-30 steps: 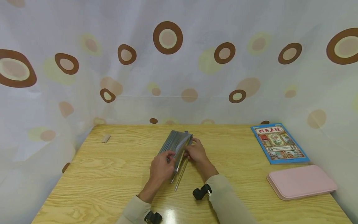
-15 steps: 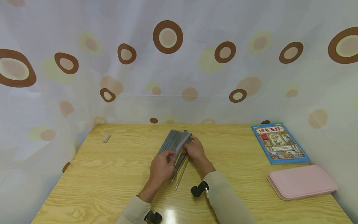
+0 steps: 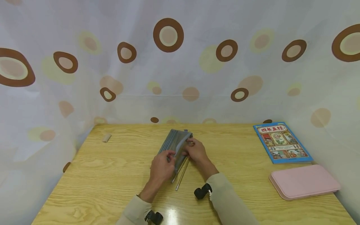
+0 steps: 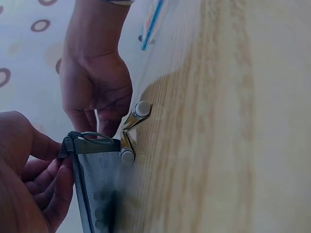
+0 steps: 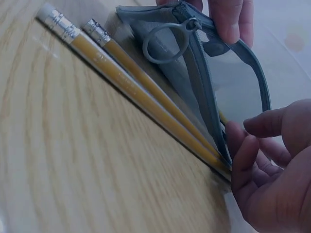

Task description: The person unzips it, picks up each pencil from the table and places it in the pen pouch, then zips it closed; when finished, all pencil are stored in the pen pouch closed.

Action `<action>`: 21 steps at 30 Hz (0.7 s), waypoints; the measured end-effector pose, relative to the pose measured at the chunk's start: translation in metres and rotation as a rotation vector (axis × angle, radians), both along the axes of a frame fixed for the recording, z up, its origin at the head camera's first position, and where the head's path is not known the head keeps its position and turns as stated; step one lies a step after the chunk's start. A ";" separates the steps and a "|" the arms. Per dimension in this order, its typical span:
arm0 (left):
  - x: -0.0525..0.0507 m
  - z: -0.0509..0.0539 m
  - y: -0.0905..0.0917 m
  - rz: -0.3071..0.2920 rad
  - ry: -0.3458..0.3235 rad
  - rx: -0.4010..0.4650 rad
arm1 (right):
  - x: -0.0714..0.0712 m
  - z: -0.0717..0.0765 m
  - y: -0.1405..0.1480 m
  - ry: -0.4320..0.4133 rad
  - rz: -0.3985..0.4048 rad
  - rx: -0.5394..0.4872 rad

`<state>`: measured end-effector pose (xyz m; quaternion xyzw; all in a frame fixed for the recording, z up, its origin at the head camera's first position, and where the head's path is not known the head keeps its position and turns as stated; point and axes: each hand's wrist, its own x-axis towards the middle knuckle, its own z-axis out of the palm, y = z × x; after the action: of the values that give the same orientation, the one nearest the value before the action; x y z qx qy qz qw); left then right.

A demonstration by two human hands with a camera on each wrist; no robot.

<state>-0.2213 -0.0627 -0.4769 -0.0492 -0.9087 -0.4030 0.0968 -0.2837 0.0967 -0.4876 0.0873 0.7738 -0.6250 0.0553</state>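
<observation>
A grey mesh zip pencil case with a pull ring is at the middle of the wooden table, its zip side open. My left hand pinches the near corner by the zip end between thumb and fingers. At the far part of the opening, my right hand holds the zip edge with bent fingers, some fingertips hidden by the case. Two yellow pencils with white erasers lie beside the case, eraser ends toward me. Their far ends disappear near my right fingers. Something thin and yellow shows inside the opening.
A blue-bordered picture book lies at the back right. In front of it is a closed pink case. A small beige eraser-like block sits at the back left. A patterned curtain encloses the table's back and sides.
My right hand has shifted slightly along the opening, and the zip-side edge now folds over differently. My left hand keeps its pinch. Both pencils stay in place.
</observation>
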 end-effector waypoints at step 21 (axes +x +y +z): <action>0.000 -0.001 -0.001 -0.031 -0.011 0.030 | 0.032 -0.007 0.025 0.180 0.066 0.472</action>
<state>-0.2208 -0.0641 -0.4779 -0.0594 -0.9023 -0.4183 0.0862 -0.2517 0.1221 -0.4943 0.0166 0.9024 -0.4302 -0.0153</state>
